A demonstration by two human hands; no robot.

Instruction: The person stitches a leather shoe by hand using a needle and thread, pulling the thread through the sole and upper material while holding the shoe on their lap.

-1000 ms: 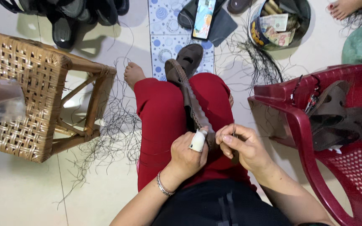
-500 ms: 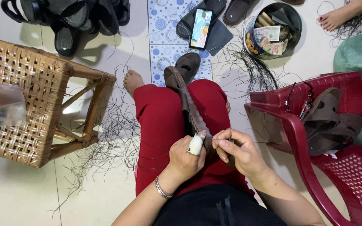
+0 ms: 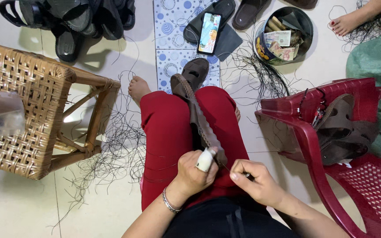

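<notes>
Across my red-trousered lap lies the brown sandal sole (image 3: 201, 121), light and bendy; my left hand (image 3: 195, 174) fingers clamp its near end, while right hand (image 3: 254, 180) fingers pinch a thin needle (image 3: 230, 169).

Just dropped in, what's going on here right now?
A person in red trousers sits hand-stitching a brown sandal that lies along their lap. The left hand, with a white wrap on its thumb, steadies the sandal's near end. The right hand pinches something thin beside it, likely a needle. Loose black thread litters the floor.
</notes>
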